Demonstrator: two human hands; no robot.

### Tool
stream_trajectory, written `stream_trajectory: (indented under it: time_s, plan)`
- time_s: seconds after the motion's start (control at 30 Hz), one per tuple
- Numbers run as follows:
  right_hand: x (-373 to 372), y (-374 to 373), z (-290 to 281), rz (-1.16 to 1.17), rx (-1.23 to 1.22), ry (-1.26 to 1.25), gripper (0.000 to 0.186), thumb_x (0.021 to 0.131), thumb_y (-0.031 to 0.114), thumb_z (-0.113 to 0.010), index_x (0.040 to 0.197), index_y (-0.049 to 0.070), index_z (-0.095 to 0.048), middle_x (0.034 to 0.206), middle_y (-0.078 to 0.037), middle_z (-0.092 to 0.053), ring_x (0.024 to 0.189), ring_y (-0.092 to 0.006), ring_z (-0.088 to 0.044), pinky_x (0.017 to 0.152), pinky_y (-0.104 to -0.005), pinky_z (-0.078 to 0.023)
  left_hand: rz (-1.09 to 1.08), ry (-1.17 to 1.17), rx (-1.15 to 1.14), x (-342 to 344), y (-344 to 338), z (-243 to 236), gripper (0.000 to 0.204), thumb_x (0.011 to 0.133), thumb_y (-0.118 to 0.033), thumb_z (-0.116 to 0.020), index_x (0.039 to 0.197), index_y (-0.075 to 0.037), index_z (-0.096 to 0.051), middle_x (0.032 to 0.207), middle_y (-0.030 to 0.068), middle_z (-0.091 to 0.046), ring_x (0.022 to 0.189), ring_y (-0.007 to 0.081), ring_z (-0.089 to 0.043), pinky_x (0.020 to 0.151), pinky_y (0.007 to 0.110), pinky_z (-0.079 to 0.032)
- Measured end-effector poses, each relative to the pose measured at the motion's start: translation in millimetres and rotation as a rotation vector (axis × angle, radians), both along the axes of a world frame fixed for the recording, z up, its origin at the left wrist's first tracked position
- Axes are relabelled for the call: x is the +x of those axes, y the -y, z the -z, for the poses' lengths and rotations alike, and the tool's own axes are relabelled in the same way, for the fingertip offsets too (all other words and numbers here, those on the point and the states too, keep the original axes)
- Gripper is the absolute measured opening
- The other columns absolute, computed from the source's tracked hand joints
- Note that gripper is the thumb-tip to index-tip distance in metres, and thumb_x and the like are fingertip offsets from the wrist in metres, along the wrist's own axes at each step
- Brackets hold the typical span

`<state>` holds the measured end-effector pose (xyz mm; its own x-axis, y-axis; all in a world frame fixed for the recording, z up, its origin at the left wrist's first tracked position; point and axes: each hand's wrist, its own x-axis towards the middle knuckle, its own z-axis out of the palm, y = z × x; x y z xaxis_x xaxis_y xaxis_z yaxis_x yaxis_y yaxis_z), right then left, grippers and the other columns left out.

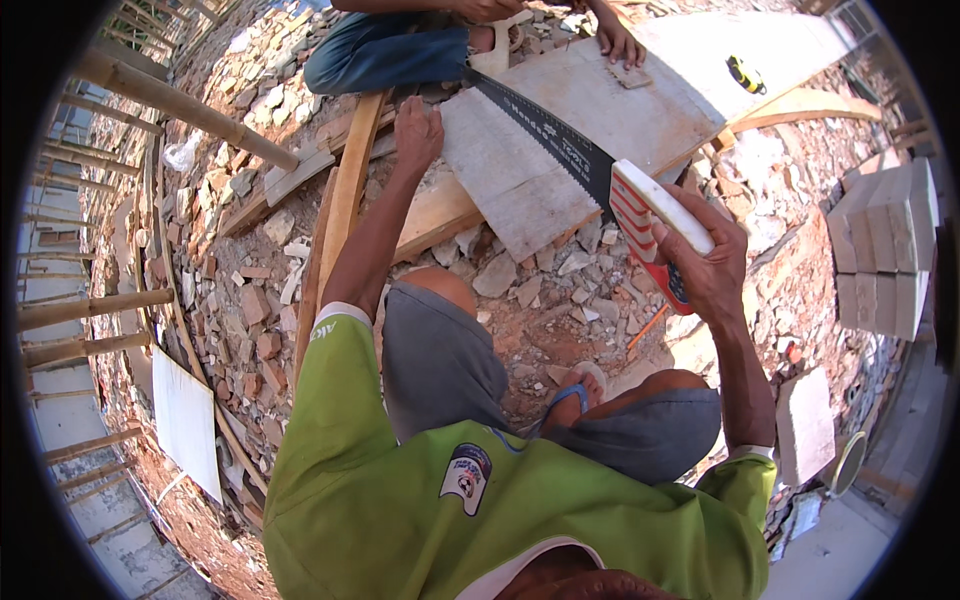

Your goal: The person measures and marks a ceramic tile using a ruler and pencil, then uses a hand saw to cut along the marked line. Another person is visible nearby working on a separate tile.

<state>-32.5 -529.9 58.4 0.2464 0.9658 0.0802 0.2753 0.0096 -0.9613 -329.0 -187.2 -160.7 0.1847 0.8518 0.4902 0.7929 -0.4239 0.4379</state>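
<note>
My right hand (706, 255) is closed round the white and red handle of a handsaw (560, 140). The dark toothed blade slants up and left across a pale wooden board (510, 190), its tip near a seated person's knee. At the board's left end, my left hand (418, 132) is closed against the edge; its fingertips are partly hidden. The board rests on a wooden beam (435, 217) above the rubble. Across from me, the other person's hand (622, 45) lies flat on the board, near a small wood offcut (629, 75).
A yellow and black tape measure (745, 75) lies on the board's far right part. Broken brick rubble (265, 310) covers the ground. Stacked pale blocks (880, 245) stand at the right; bamboo poles (190, 110) jut in from the left. An orange pencil-like stick (648, 326) lies near my feet.
</note>
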Motion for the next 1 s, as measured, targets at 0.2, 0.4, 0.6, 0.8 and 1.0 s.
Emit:
stream_trajectory:
  time_s: [0.2,0.4,0.6,0.8,1.0]
  plan:
    - [-17.6,-19.3,-16.4,-0.042,-0.075,0.116,0.041,0.089,0.008,-0.067,0.127,-0.005,-0.058,0.1,-0.013,-0.07,0.077,-0.0115,-0.065,0.064,-0.0259,-0.054,-0.006,-0.186,-0.304,35.1,-11.9,-29.3,0.046,0.096,-0.039,-0.046,0.091,0.003,-0.065,0.09,0.0286,-0.067,0.087,0.0469,-0.066,0.082,0.055,-0.05]
    - [-18.2,-16.8,-8.4,-0.045,-0.004,0.203,0.041,0.087,0.007,-0.068,0.125,-0.006,-0.058,0.097,-0.018,-0.071,0.077,-0.0162,-0.069,0.068,-0.0275,-0.054,-0.089,-0.176,-0.375,42.8,-11.7,-31.2,0.045,0.096,-0.04,-0.045,0.087,-0.002,-0.068,0.093,0.025,-0.069,0.088,0.0444,-0.067,0.082,0.053,-0.051]
    - [-38.9,-8.3,-16.2,-0.012,-0.017,0.201,0.042,0.086,0.007,-0.069,0.125,-0.005,-0.059,0.095,-0.019,-0.071,0.077,-0.0195,-0.07,0.067,-0.0298,-0.054,-0.136,-0.205,-0.44,42.5,-12.4,-29.2,0.048,0.096,-0.042,-0.042,0.09,-0.005,-0.072,0.092,0.024,-0.07,0.089,0.0407,-0.068,0.081,0.051,-0.051]
    - [-53.5,-20.1,-7.1,-0.005,0.024,0.261,0.042,0.082,0.004,-0.071,0.122,-0.005,-0.061,0.094,-0.022,-0.071,0.075,-0.0222,-0.071,0.063,-0.0312,-0.054,-0.165,-0.191,-0.41,48.4,-6.9,-32.3,0.048,0.097,-0.042,-0.042,0.092,-0.006,-0.072,0.092,0.0225,-0.07,0.087,0.0415,-0.067,0.081,0.051,-0.051]
    - [-42.8,-1.9,21.9,0.012,0.08,0.316,0.041,0.083,0.004,-0.071,0.122,-0.005,-0.061,0.096,-0.021,-0.071,0.078,-0.022,-0.072,0.067,-0.0302,-0.055,-0.153,-0.191,-0.408,50.9,-8.0,-31.7,0.048,0.097,-0.042,-0.041,0.091,-0.006,-0.072,0.09,0.0224,-0.07,0.086,0.0415,-0.067,0.079,0.05,-0.052]
